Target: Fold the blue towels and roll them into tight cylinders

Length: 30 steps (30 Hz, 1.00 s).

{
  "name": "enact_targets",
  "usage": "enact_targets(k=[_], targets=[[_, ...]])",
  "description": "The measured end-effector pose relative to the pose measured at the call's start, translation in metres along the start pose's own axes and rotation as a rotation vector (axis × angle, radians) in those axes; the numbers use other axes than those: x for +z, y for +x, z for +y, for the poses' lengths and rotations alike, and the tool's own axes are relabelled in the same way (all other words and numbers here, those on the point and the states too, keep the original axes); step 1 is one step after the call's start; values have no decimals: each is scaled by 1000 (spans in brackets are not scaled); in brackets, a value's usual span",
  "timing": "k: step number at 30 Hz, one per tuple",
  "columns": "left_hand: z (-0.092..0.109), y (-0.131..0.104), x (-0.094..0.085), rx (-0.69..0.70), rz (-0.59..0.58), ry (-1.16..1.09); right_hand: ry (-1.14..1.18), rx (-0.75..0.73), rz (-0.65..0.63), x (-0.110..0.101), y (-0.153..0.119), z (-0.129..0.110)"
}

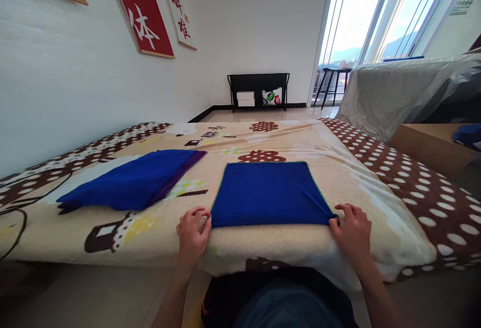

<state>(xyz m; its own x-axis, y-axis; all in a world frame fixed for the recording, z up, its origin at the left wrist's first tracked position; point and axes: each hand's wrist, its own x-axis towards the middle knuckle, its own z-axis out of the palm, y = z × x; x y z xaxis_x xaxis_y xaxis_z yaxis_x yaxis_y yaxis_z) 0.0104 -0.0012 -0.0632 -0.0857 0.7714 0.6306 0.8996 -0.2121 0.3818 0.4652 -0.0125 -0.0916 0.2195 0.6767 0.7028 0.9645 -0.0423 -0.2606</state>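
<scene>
A blue cloth [270, 193] with a thin green edge lies spread flat on the patterned blanket [240, 142], in front of me. At its near left corner is my left hand [194, 228], with thumb and fingers closed on the corner. My right hand [351, 228] pinches the near right corner, where the fabric is pulled into small creases. To the left lies a stack of blue cloths [131, 180], slightly rumpled, with a purple edge showing along its right side.
Black cable loops [24, 222] lie at the blanket's left edge. At the right are a cardboard box [432, 147] and furniture under plastic sheeting [387, 92]. A black rack [258, 83] and a stool [334, 79] stand farther back.
</scene>
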Motion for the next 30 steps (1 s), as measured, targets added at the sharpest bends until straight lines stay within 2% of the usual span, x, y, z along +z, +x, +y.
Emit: enact_targets(k=[4,11,17,19,21,23,26,28,30], targets=[[7,-4,-1,42,-10,46,81,-38,71,0,-5,3],[31,-9,-8,89,21,147,256,-50,-3,-4,-10,12],[41,-11,-1,81,76,237,270,-38,-20,-6,-6,8],[43,-14,2,132,108,240,252,-34,1,-5,-5,6],[48,-19,7,238,118,195,237,-38,13,-3,-4,4],[59,-23,13,388,76,101,224,-41,9,-3,-4,3],[82,-26,21,607,-105,-20,220,-34,1,-3,-4,4],[97,-25,23,688,-241,-19,221,-28,-6,-4,-4,5],[107,-23,23,710,-326,17,212,-21,-13,-5,-4,3]])
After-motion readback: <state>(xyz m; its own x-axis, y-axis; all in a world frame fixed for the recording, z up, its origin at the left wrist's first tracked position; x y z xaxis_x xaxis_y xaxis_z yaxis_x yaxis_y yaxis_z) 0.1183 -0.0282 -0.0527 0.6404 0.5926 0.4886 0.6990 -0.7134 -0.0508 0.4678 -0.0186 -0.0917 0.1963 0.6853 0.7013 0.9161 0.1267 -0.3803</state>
